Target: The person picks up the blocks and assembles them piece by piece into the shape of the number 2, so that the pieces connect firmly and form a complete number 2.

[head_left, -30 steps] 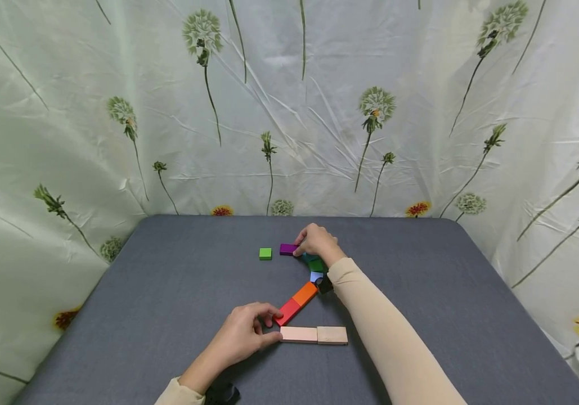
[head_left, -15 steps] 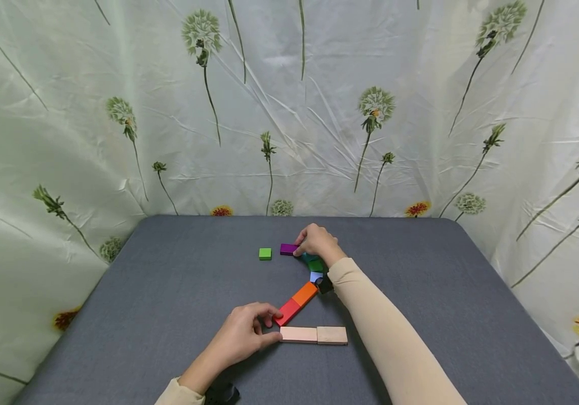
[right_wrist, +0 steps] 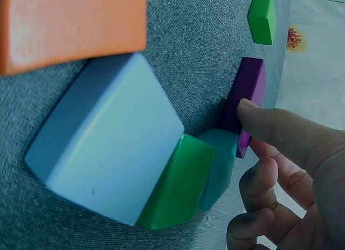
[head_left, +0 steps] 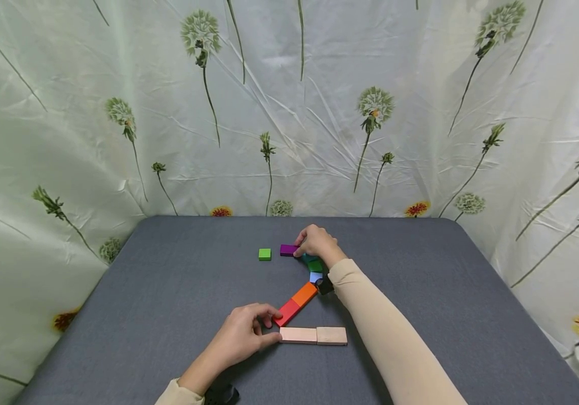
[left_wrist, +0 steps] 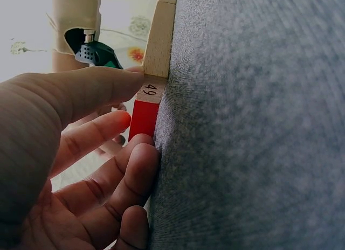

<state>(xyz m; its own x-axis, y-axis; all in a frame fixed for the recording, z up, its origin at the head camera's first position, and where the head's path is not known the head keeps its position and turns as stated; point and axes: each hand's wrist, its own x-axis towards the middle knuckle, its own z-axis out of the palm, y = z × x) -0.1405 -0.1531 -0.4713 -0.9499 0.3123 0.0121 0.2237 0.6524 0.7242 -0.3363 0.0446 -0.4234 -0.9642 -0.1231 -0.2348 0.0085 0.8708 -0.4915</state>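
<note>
My right hand (head_left: 317, 242) pinches a purple block (right_wrist: 250, 77) between thumb and fingers at the far end of a curved row. A teal block (right_wrist: 218, 164), green block (right_wrist: 180, 185) and light blue block (right_wrist: 113, 153) follow, then an orange block (head_left: 304, 293) and a red block (head_left: 288, 312). My left hand (head_left: 241, 334) touches the near end of this row. Its thumb tip is at the left end of a pale wooden block (head_left: 298, 336), its index fingertip at the red block. In the left wrist view, the wooden block's end bears a printed number.
A second pale wooden block (head_left: 332, 336) continues the straight front row to the right. One small lime green block (head_left: 265, 255) lies left of the purple one. Grey cloth covers the table (head_left: 167, 292), and a flowered curtain (head_left: 319, 112) hangs behind it.
</note>
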